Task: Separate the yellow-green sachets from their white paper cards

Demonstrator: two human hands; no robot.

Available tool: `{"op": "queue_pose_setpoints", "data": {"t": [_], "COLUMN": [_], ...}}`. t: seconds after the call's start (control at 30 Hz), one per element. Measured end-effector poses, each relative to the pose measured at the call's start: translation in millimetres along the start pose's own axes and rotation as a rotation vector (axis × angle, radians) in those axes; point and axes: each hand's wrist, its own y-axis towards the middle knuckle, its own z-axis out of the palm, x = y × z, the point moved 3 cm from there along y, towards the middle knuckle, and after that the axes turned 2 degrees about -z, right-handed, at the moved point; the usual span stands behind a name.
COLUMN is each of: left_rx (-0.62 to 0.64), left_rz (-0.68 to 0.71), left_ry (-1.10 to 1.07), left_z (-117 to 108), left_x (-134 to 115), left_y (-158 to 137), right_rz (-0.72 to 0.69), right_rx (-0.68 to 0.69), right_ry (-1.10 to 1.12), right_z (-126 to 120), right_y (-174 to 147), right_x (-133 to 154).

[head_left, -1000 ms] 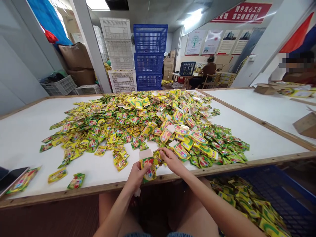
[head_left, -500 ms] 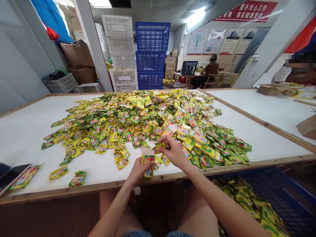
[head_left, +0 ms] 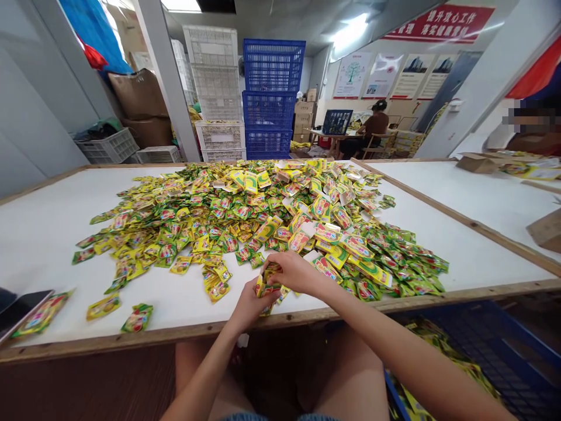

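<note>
My left hand is closed round a small yellow and green carton, held upright just above the table's front edge. Over the carton's top, my right hand pinches a small printed sachet, partly hidden by the fingers. The sachet is at the carton's opening; how far inside it sits I cannot tell. Beyond my hands spreads a large heap of green and yellow sachets. Several more yellow cartons, some with white flaps up, lie on the heap's right side.
The white table has a raised wooden edge. Loose sachets and a phone lie at the left front. A blue crate of packets stands below right. Behind are stacked crates and a seated person.
My right hand has moved left and brought the sachet from beside the carton to its open top. My left hand still holds the carton near the same spot.
</note>
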Motion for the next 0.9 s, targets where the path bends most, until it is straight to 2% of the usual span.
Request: {"op": "queue_pose_setpoints", "data": {"t": [0.23,0.47,0.57,0.67,0.8,0.9], "left_rx": [-0.035,-0.065,-0.069,-0.045,-0.033,-0.06], "left_rz": [0.009,0.003,0.0,0.002,0.025,0.029], "left_ry": [-0.01,-0.004,-0.023,-0.017,-0.008,-0.042], "left_z": [2,-3,-5,-4,2,4], "left_x": [4,3,7,12,15,18], "left_y": [2,3,5,7,9,11], "right_rz": [-0.046,-0.084,-0.151,-0.182,-0.167,-0.083], "right_rx": [-0.086,-0.202,-0.191,-0.124,-0.068,-0.16], "right_ry": [-0.255,-0.083,-0.008,0.034,-0.022,-0.043], "right_z": [15,21,21,19,19,21], "right_y": [-3,-4,-10,-14,-10,-7], "right_x": [-7,-16,-15,-13,-13,-18]}}
